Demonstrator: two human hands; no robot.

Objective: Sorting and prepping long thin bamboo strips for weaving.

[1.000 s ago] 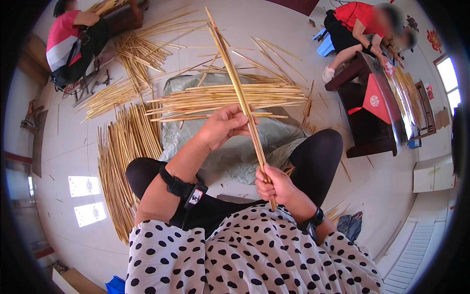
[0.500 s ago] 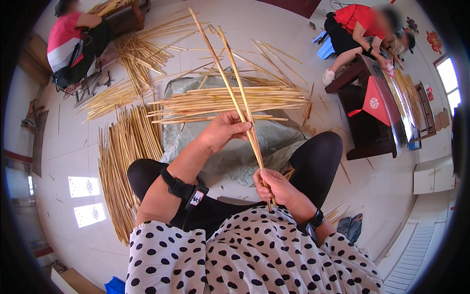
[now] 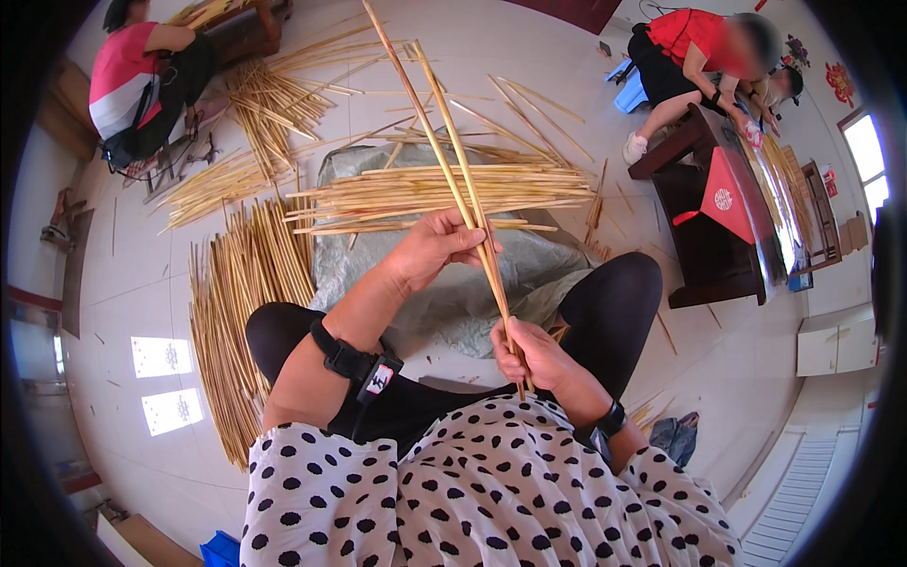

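Note:
Two long, thin tan canes run up and away from my lap, side by side low down and spreading apart toward their far tips. Near their lower ends, my right hand is wrapped round both. Higher up, my left hand pinches them between thumb and fingers. Beyond my left hand, a pile of similar canes lies crosswise on a grey-green plastic sheet between my knees. To the left, a broad row of canes lies lengthwise beside my left knee.
Loose canes are scattered on the tiled floor ahead. A person sits at far left; another person in red bends over a dark wooden table at right. A blue stool stands near that table.
The far ends of the two canes have shifted slightly up and left. My left hand has risen a little along with them; my right hand keeps its hold.

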